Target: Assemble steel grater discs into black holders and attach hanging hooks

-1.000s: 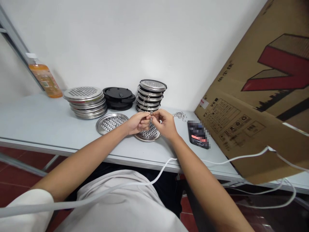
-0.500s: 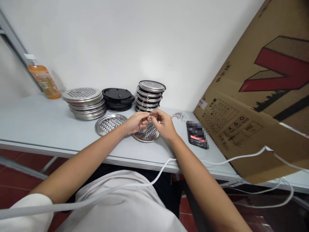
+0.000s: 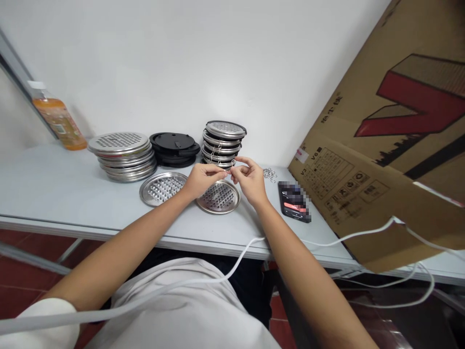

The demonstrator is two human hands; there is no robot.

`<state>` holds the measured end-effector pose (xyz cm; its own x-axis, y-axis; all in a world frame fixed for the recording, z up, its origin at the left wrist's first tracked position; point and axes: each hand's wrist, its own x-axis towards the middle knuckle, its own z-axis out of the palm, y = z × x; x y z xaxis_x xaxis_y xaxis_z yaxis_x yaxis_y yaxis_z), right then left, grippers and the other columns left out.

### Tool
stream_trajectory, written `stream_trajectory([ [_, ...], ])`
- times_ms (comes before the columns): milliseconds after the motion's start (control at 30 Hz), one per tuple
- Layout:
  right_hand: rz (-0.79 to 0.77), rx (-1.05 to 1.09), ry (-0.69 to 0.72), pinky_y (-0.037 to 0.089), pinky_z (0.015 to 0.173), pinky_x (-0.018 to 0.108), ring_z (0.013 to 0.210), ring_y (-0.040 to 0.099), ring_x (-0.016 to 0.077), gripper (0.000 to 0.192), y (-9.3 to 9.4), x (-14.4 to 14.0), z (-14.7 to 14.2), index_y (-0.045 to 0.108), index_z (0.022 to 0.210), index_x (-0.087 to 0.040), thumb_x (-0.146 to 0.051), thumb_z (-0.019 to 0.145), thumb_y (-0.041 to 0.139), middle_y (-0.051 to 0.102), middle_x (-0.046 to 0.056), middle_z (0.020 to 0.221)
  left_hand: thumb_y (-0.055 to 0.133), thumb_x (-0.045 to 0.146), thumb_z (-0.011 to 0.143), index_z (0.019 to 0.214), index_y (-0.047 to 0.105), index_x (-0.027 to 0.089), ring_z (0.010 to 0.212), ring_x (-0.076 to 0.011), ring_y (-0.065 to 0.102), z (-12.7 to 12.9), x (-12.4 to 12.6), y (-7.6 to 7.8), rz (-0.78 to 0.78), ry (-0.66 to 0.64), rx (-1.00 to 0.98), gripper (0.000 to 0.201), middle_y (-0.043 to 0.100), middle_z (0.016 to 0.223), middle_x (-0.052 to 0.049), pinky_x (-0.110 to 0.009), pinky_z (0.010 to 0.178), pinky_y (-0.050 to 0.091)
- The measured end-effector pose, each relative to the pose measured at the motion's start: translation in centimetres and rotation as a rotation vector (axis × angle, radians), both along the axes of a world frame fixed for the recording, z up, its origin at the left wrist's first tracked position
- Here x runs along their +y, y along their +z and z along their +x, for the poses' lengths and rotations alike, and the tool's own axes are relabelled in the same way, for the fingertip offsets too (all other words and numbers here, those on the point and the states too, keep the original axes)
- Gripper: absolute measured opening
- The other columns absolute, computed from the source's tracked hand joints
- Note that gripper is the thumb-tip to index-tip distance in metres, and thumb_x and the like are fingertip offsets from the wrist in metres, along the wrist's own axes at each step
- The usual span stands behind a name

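Observation:
My left hand (image 3: pixel 201 177) and my right hand (image 3: pixel 249 179) meet above a perforated steel disc (image 3: pixel 218 197) that lies flat on the table. Both pinch a small metal ring (image 3: pixel 232 163) between fingertips, just in front of a stack of steel discs with chains (image 3: pixel 222 143). A second perforated steel disc (image 3: pixel 161 188) lies to the left of the first, beside my left wrist.
A taller stack of steel discs (image 3: pixel 122 156) and a pile of black lids (image 3: pixel 174 147) stand at the wall. Loose metal rings (image 3: pixel 270 173) and a phone (image 3: pixel 293 201) lie right of my hands. A large cardboard box (image 3: pixel 385 145) fills the right. An orange bottle (image 3: pixel 58 121) stands far left. A white cable (image 3: pixel 232 264) crosses the table (image 3: pixel 65 194) edge.
Both hands have lifted slightly away from the disc toward the chained stack, still pinching the ring; the disc beneath them now shows more fully.

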<state>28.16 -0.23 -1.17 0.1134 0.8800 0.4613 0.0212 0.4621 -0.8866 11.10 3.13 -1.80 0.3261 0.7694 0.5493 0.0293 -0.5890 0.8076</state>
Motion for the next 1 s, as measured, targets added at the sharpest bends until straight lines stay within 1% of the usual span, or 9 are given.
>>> stream_trajectory([
  [33,-0.012,0.007,0.003,0.046,0.055,0.025,0.054,0.056,0.0102,0.038,0.0,0.0,0.0,0.062,0.106,-0.016,-0.032,0.074,0.073,0.065,-0.004,0.062,0.08,0.038,0.074,0.082,0.08,0.013,0.08,-0.0227,0.072,0.0,0.0,0.0,0.001,0.02,-0.019,0.026,0.079,0.084,-0.008,-0.031,0.074,0.057],
  [200,-0.092,0.002,-0.011,0.047,0.052,0.025,0.052,0.056,0.0105,0.029,0.1,-0.2,0.0,0.071,0.088,-0.011,-0.034,0.07,0.076,0.064,0.0,0.06,0.082,0.037,0.073,0.085,0.078,0.013,0.082,-0.0228,0.073,-0.1,0.5,-0.3,-0.022,0.065,-0.079,0.027,0.079,0.086,-0.009,-0.033,0.077,0.058],
  [300,-0.133,0.023,0.047,0.048,0.051,0.026,0.051,0.058,0.0117,0.036,0.2,-0.4,-0.2,0.069,0.097,-0.012,-0.034,0.069,0.078,0.067,0.0,0.061,0.082,0.033,0.073,0.091,0.076,0.014,0.08,-0.0209,0.073,-0.2,0.5,-0.3,0.007,0.061,-0.068,0.027,0.078,0.084,-0.007,-0.031,0.075,0.058],
  [367,-0.161,0.049,0.099,0.049,0.05,0.026,0.051,0.059,0.0129,0.042,0.2,-0.5,-0.4,0.066,0.102,-0.013,-0.035,0.069,0.079,0.068,-0.001,0.061,0.081,0.032,0.074,0.091,0.076,0.014,0.078,-0.0204,0.073,-0.2,0.3,-0.2,0.034,0.065,-0.046,0.025,0.078,0.083,-0.007,-0.03,0.074,0.058],
  [467,-0.177,0.063,0.164,0.051,0.052,0.026,0.054,0.062,0.0139,0.036,0.0,-0.4,-0.5,0.068,0.094,-0.013,-0.036,0.069,0.08,0.069,0.001,0.063,0.079,0.033,0.075,0.084,0.076,0.015,0.08,-0.0213,0.074,-0.2,0.1,-0.1,0.053,0.067,-0.012,0.021,0.078,0.084,-0.007,-0.032,0.076,0.059],
  [567,-0.171,0.069,0.204,0.051,0.054,0.026,0.058,0.062,0.0133,0.032,-0.3,-0.2,-0.5,0.073,0.089,-0.012,-0.036,0.069,0.08,0.071,0.004,0.068,0.077,0.033,0.077,0.088,0.075,0.015,0.079,-0.0211,0.074,-0.2,0.1,-0.1,0.042,0.049,0.005,0.021,0.078,0.083,-0.007,-0.032,0.077,0.059],
  [700,-0.22,0.109,0.227,0.048,0.053,0.025,0.057,0.059,0.0117,0.034,-0.7,0.1,-0.4,0.075,0.087,-0.013,-0.04,0.068,0.081,0.07,0.003,0.069,0.074,0.03,0.08,0.099,0.073,0.015,0.081,-0.0208,0.074,-0.4,0.4,-0.3,0.031,0.053,0.027,0.025,0.078,0.084,-0.006,-0.031,0.077,0.057],
  [867,-0.208,0.037,0.233,0.047,0.054,0.025,0.059,0.057,0.0114,0.035,-0.7,0.2,-0.1,0.077,0.089,-0.013,-0.041,0.069,0.081,0.068,0.002,0.07,0.073,0.032,0.081,0.089,0.077,0.016,0.082,-0.0222,0.074,-0.6,0.4,-0.4,0.074,0.103,0.1,0.019,0.079,0.087,-0.006,-0.031,0.074,0.055],
  [1000,-0.211,-0.027,0.244,0.045,0.053,0.025,0.056,0.055,0.0112,0.033,-0.9,0.3,0.0,0.077,0.09,-0.013,-0.038,0.068,0.082,0.068,0.002,0.068,0.07,0.031,0.083,0.089,0.077,0.017,0.081,-0.0209,0.073,-0.8,0.7,-0.5,0.107,0.09,0.154,0.017,0.079,0.087,-0.005,-0.029,0.073,0.054],
])
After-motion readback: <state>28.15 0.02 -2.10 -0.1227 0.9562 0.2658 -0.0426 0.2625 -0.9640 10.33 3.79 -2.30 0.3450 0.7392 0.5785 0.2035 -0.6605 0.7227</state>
